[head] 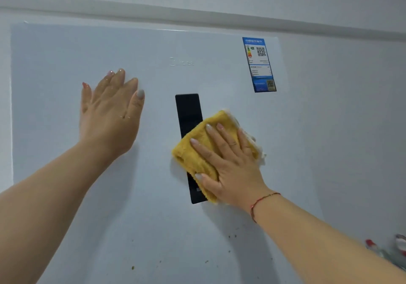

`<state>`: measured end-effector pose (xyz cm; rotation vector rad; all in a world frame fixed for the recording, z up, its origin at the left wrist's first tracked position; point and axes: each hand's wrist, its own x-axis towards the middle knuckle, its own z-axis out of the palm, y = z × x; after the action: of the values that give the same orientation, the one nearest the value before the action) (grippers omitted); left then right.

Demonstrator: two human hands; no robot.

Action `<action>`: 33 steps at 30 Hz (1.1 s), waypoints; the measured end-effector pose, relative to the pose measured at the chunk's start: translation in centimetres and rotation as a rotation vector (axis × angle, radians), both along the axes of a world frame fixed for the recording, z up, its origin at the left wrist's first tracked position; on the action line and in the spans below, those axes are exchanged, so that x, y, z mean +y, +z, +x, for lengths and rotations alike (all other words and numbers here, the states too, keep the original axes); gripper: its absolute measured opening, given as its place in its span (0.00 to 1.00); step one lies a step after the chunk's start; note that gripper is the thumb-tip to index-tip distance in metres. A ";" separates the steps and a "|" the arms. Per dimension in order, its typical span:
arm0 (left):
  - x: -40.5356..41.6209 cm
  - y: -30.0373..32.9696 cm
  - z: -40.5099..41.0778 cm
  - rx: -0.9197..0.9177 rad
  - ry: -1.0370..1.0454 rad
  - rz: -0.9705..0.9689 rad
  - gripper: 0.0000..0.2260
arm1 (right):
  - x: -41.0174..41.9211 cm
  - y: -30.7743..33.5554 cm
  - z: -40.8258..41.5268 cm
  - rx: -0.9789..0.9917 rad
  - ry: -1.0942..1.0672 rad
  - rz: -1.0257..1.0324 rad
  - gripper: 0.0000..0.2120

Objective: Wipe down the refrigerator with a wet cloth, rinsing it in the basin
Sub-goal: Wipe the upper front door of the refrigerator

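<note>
Two flat hands: right hand (228, 165) presses fluffy yellow cloth (197, 152)

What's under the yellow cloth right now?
The yellow cloth, pressed flat by the right hand, covers the middle of the black panel on the fridge door. The panel's top and bottom ends show; whatever lies on the covered part is hidden.

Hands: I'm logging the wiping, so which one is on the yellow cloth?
The right hand, flat on the yellow cloth over the black panel. The left hand rests bare on the fridge door.
</note>
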<state>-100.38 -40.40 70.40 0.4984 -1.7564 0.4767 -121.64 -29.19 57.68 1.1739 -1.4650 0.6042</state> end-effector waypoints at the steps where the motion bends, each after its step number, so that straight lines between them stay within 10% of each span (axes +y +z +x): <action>1: 0.1 -0.2 -0.3 0.013 0.000 0.006 0.34 | 0.9 0.6 -1.6 -0.060 -0.028 -0.009 0.31; 18: 1.3 -0.7 -1.8 0.083 -0.066 0.038 0.31 | 4.3 -0.6 -9.7 -0.797 -0.020 -0.444 0.35; 33: 3.7 -3.8 2.5 0.074 -0.540 0.411 0.14 | -4.9 -6.3 10.9 -0.382 0.503 -0.280 0.20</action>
<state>-97.85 -36.73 66.58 0.2966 -1.8301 -0.2842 -110.76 -34.11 51.39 1.2503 -1.3317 1.3971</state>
